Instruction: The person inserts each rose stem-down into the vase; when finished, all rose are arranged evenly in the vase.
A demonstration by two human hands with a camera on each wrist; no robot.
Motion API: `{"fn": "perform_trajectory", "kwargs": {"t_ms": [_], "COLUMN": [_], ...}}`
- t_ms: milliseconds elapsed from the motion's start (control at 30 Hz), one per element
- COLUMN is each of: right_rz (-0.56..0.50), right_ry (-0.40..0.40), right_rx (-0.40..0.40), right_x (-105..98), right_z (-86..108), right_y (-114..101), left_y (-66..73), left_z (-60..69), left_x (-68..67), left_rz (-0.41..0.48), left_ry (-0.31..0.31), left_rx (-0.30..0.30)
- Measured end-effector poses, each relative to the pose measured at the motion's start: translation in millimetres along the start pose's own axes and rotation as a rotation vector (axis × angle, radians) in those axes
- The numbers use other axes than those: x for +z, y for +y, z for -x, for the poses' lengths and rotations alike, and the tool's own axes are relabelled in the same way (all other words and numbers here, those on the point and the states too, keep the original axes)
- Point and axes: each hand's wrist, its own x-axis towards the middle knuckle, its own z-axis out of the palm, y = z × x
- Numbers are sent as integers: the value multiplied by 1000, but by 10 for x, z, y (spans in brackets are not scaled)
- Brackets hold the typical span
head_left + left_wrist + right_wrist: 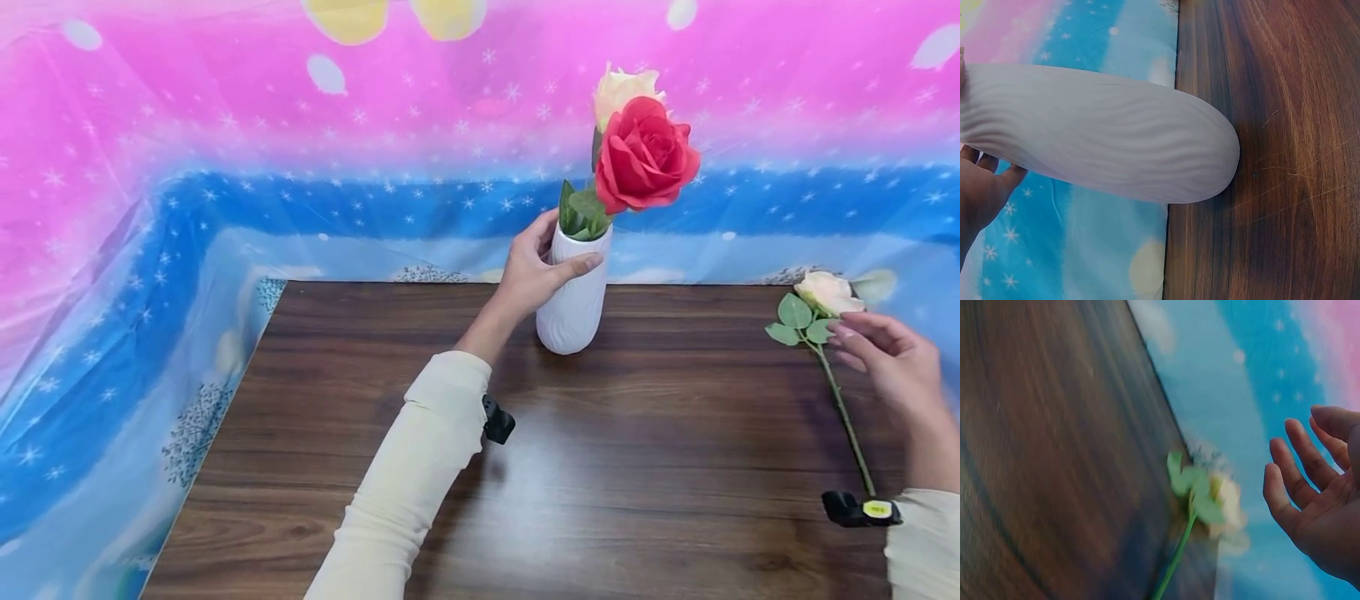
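Note:
My left hand (528,265) grips the white ribbed vase (572,300) just under its rim, thumb across the front. The vase stands near the table's back edge, and its rippled side fills much of the left wrist view. A red rose (647,157) and a cream rose (624,90) behind it rise from the vase, with green leaves at the mouth. At the right, another cream rose (827,292) lies on the table, its green stem toward me. Beside its leaves hovers my right hand (896,362), fingers loosely bent and holding nothing; the right wrist view (1329,494) shows them apart from the flower.
The dark wooden table (337,467) ends at a back edge against a pink and blue patterned cloth (247,200). Black cameras are strapped to both wrists, the left one (498,420) hanging over the tabletop.

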Motion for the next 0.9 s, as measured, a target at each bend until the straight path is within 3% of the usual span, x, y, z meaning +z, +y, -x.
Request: {"fn": "perform_trajectory", "kwargs": {"t_ms": [133, 267, 500, 767, 900], "right_rz": [140, 120, 292, 477, 686], "right_ry": [49, 74, 130, 156, 159], "right_rx": [82, 153, 253, 311, 326], "right_x": [-149, -302, -579, -485, -411], "right_z": [12, -23, -125, -91, -55], "right_y": [127, 338, 786, 834, 804], "left_y": [9, 16, 30, 33, 36], "left_z": [-6, -2, 9, 15, 21], "left_x": [4, 7, 1, -2, -4], "left_rz": [3, 2, -18, -8, -7], "left_ry": [0, -1, -5, -2, -1], "left_rx": [3, 1, 0, -6, -7]}}
